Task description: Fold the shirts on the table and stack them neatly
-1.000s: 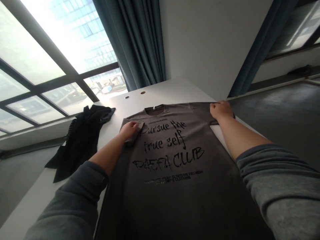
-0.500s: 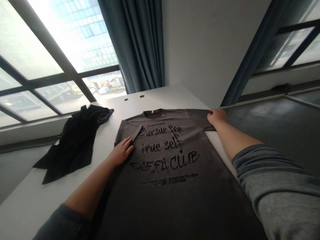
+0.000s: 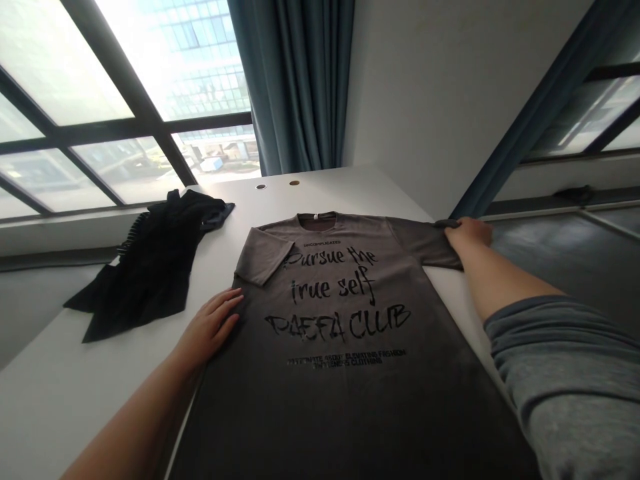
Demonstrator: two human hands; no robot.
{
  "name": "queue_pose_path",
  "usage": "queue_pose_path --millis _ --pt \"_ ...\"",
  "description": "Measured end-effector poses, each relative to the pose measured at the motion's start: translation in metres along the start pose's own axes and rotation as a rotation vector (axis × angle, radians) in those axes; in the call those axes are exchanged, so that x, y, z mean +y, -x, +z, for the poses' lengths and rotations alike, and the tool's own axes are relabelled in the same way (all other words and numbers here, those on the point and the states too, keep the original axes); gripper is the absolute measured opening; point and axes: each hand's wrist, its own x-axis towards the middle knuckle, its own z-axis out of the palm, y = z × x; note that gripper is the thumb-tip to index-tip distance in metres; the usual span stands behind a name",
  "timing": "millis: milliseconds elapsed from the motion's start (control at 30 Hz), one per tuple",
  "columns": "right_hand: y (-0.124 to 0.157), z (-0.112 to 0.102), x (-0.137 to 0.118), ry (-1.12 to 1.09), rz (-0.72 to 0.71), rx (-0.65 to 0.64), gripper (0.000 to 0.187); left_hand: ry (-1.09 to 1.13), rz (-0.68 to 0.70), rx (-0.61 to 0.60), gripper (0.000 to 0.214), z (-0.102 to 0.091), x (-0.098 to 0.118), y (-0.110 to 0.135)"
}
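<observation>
Charcoal-grey cotton T-shirt (image 3: 345,333) lies flat, print up, on a white table (image 3: 75,360); left hand (image 3: 207,327) rests wide open, fingers (image 3: 220,310) spread against the shirt's side edge; right hand (image 3: 467,232) closes narrowly on the end of the sleeve (image 3: 425,243); crumpled black garment (image 3: 150,267) lies well left, apart.

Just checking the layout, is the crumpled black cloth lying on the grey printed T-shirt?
No, the crumpled black cloth lies apart on the white table, left of the grey printed T-shirt.
</observation>
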Motion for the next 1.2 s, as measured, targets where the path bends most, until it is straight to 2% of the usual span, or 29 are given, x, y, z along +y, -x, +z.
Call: queue_pose_path --millis 100,267,400,500,633,800,900,1000,1067,1200 --pt "0.002 -0.017 -0.022 -0.042 0.059 -0.049 0.043 -0.001 0.014 -0.023 0.048 0.001 0.002 0.0" --pt "0.005 -0.056 -0.076 -0.005 -0.103 -0.018 0.04 0.019 0.041 -0.066 0.048 0.002 0.003 0.0" --pt "0.025 -0.081 -0.127 0.021 -0.274 0.017 0.037 0.032 0.062 -0.092 0.048 0.003 0.004 -0.002" --pt "0.05 -0.085 -0.161 0.049 -0.396 -0.022 0.033 0.04 0.062 -0.096 0.048 0.003 0.005 -0.002" --pt "0.089 -0.064 -0.19 0.093 -0.479 -0.128 0.033 0.054 0.054 -0.092 0.046 0.004 0.005 -0.001" --pt "0.131 -0.019 -0.194 0.122 -0.536 -0.327 0.046 0.056 0.053 -0.098 0.045 0.005 0.005 0.0" --pt "0.143 -0.003 -0.184 0.07 -0.546 -0.306 0.053 0.062 0.056 -0.108 0.045 0.005 0.005 -0.001" --pt "0.15 -0.002 -0.172 0.044 -0.594 -0.268 0.054 0.068 0.064 -0.124 0.045 0.004 0.007 -0.001" --pt "0.158 -0.008 -0.164 0.036 -0.676 -0.249 0.054 0.062 0.066 -0.134 0.044 0.004 0.009 -0.001" --pt "0.193 -0.022 -0.136 -0.078 -0.884 -0.187 0.052 0.033 0.066 -0.158 0.044 0.004 0.011 0.0"
